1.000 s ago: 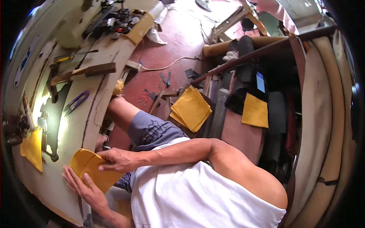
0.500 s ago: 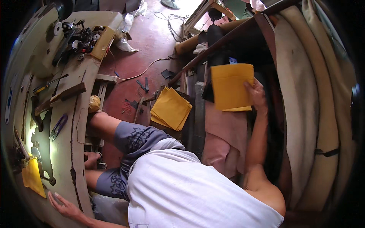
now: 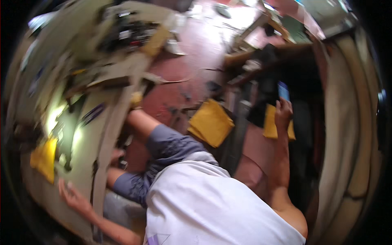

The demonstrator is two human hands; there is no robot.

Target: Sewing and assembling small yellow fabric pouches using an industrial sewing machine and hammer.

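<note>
My right hand (image 3: 283, 115) is over a yellow flat piece (image 3: 270, 121) resting on the pink material at the right. Its blurred fingertips are at the lower end of a small blue oblong thing (image 3: 283, 90); whether they grip it I cannot make out. My left hand (image 3: 73, 198), open with its fingers apart, is above the pale worktable (image 3: 87, 147). Just beyond its fingertips hangs a yellow piece (image 3: 45, 160) by the lit sewing machine area. A stack of yellow pieces (image 3: 211, 123) lies beyond my knees.
Purple thread snips (image 3: 93, 114) lie on the worktable. A box (image 3: 157, 41) with dark clutter stands at its far end. Tall tan rolls or hangings (image 3: 341, 134) line the right side. A red floor (image 3: 171, 65) shows between, and a plastic bag (image 3: 122, 212) is under the table.
The yellow piece my right hand held up is no longer raised in it. That hand is now beside the blue thing. The whole view has shifted rightward and blurred; my left hand remains near the hanging piece.
</note>
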